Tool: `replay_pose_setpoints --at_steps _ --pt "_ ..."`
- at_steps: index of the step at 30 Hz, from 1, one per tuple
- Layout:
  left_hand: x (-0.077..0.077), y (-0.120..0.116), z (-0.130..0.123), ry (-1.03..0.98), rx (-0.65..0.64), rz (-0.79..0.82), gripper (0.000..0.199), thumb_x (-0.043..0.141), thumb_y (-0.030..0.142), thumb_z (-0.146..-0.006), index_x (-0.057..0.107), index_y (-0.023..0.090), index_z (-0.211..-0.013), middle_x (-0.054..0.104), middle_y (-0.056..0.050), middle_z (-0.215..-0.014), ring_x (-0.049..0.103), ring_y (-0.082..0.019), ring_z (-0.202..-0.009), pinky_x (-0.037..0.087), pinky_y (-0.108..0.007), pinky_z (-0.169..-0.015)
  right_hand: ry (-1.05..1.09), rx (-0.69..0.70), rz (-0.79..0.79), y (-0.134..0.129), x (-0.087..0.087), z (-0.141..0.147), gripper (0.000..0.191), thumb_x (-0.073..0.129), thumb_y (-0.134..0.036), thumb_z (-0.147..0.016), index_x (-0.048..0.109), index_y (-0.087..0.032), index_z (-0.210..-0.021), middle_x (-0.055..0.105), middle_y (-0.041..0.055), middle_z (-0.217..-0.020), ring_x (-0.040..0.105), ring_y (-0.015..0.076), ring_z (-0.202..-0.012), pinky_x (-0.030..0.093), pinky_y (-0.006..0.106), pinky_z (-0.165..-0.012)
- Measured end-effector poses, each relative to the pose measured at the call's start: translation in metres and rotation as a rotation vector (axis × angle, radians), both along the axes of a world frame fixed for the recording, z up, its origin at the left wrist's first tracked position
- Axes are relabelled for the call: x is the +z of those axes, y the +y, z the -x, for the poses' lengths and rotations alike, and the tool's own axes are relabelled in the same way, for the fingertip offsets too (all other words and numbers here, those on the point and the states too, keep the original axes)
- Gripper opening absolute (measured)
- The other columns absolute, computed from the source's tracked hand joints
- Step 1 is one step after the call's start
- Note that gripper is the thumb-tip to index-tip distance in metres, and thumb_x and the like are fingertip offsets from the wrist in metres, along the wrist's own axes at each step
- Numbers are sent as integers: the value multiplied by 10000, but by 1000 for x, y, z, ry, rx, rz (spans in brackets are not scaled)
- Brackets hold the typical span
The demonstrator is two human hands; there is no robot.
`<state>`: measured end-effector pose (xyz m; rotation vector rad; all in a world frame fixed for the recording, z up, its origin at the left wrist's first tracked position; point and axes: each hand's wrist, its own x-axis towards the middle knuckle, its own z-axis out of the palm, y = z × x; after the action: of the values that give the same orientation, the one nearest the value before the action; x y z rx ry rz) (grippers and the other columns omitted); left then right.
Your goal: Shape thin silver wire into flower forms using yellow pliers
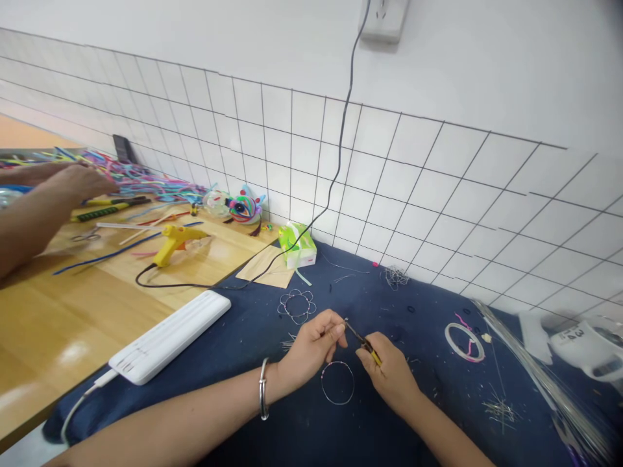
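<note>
My left hand [318, 337], with a silver bangle [263, 389] at its wrist, is closed in a pinch. What lies between its thumb and forefinger is too small to make out. Wrapped round the handles of small pliers [357, 335], my right hand [387, 370] holds their dark jaws up against the left fingertips. Just below both hands is a thin wire ring [337, 383] with small pinkish beads on its upper part; whether it lies on the cloth or hangs from the fingers I cannot tell. A flower-shaped wire piece [296, 306] lies on the dark blue cloth [272, 350] beyond my left hand.
Left of me are a white power strip [170, 337] and a yellow glue gun [178, 243] with a black cord. Another person's arm [43, 207] reaches over colourful pipe cleaners [160, 185]. Rightward lie a white spool ring [464, 342], long wires [540, 383] and a white mug [586, 347].
</note>
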<state>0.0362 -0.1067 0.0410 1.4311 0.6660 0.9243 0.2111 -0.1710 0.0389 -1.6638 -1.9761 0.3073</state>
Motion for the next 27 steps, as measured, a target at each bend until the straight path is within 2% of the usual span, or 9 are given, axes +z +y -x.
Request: replay_pose_setpoints --at_steps 2,5,9,19,27 --pt "2 8 4 99 45 -109 223 434 329 -866 537 147 -787 567 6 -670 421 -58 -479 328 -183 -464 -82 22 -14 2 10 -8 214 393 -358 -880 463 -199 -753 487 6 -749 461 130 -695 361 236 -623" --pt "7 16 7 192 71 -291 210 436 268 -862 570 151 -750 567 5 -703 485 -81 -593 378 -199 -564 -175 4 -9 4 22 -19 193 408 -358 -873 487 -203 -790 499 15 -781 467 138 -712 363 241 -621" --pt "12 17 8 263 33 -416 179 436 199 -851 591 157 -774 581 8 -718 525 -97 -677 396 -212 -647 -269 -5 -22 4 27 -25 207 397 -372 -877 509 -202 -838 503 30 -812 480 151 -749 374 251 -638" --pt "8 18 7 312 -12 -450 165 428 140 -838 586 163 -796 583 12 -724 530 -95 -677 393 -204 -635 -306 21 -25 4 21 -28 215 396 -380 -880 520 -208 -848 513 22 -789 495 141 -718 377 237 -622" --pt "8 18 7 305 -57 -389 160 431 164 -841 579 163 -781 589 7 -730 533 -105 -690 396 -215 -650 -361 46 -60 4 14 -29 239 380 -387 -889 521 -203 -828 513 14 -749 491 131 -679 359 232 -599"
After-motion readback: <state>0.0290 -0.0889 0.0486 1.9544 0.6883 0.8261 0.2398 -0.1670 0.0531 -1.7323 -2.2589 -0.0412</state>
